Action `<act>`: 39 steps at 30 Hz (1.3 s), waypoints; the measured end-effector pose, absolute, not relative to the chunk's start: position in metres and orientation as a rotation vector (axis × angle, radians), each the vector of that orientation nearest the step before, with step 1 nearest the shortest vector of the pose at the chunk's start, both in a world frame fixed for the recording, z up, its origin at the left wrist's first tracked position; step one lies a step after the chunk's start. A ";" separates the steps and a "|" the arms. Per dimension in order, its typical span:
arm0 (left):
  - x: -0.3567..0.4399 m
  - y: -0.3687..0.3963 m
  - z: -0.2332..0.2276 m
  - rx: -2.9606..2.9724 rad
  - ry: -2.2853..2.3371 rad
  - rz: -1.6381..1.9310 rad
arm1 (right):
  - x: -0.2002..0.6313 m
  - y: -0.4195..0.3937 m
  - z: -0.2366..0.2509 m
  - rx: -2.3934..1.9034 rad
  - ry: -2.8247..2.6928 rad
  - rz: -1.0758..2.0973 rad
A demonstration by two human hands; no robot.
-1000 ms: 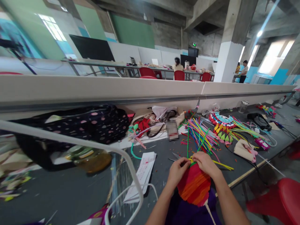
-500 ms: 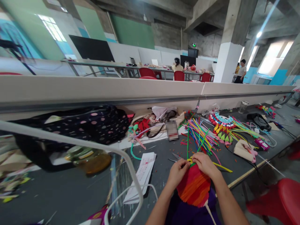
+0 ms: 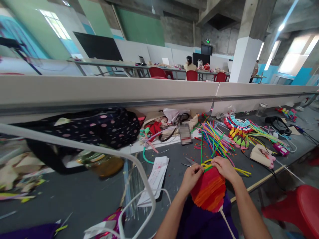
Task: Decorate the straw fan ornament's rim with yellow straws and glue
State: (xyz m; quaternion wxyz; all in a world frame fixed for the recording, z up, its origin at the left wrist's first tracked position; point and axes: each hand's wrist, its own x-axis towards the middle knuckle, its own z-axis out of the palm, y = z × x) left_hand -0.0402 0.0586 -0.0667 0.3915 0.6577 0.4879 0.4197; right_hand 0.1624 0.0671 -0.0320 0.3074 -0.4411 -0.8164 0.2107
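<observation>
A hand fan [image 3: 209, 192] covered in red and orange fuzzy strips tilts over my lap, its thin pale handle [image 3: 226, 221] pointing down toward me. Green and yellow pipe cleaners [image 3: 206, 164] lie along its far edge. My left hand [image 3: 192, 176] is closed, pinching that edge at the left. On the right side of the same edge, my right hand [image 3: 224, 168] is closed too, thumb and fingers pressed together at the strips. The fingertips partly hide what they pinch. Just beyond my left hand lie open scissors [image 3: 188, 162].
A heap of colourful pipe cleaners [image 3: 217, 137] lies past my hands. To the left are folded paper [image 3: 154, 182], a glass jar [image 3: 102, 164], a dark patterned bag [image 3: 109, 127] and a white curved tube [image 3: 142, 176]. A beaded piece [image 3: 238, 124] and red stool [image 3: 305, 209] are rightward.
The view has shifted slightly, so the table appears higher. Both hands stay at the fan's far edge, and more of the yellow loop shows between them.
</observation>
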 end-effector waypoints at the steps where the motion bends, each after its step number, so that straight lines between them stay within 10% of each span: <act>1: -0.040 0.059 -0.067 1.668 1.238 1.071 | 0.164 0.066 -0.033 -1.168 -2.157 0.556; 39: -0.041 0.054 -0.066 1.706 1.301 1.093 | 0.167 0.050 -0.060 -1.307 -1.670 0.773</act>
